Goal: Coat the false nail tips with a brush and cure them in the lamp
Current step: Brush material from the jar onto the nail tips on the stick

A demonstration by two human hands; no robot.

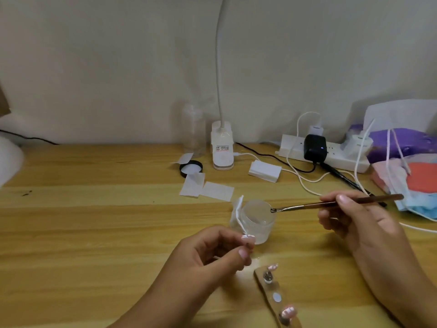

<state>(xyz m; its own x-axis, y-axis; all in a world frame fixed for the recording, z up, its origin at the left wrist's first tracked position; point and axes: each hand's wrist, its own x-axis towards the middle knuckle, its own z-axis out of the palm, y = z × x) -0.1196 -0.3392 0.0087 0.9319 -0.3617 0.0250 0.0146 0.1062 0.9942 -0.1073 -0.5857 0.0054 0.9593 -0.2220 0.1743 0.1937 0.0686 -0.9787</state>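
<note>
Head view: the right hand (354, 223) holds the brush (331, 203), its tip at the jar (256, 218) rim. The left hand (208, 254) pinches one nail tip (247, 237) by the jar, maybe not coated yet. Other tips (288, 312) wait on the strip (264, 286). Curing looks left to do.

The left hand (212, 254) is held low at centre, fingers curled, a nail tip (247, 237) apparently pinched between thumb and forefinger. The right hand (357, 223) is held higher to the right, a brush (331, 203) gripped pen-fashion between thumb and fingertips, the forearm entering from the lower right.
</note>
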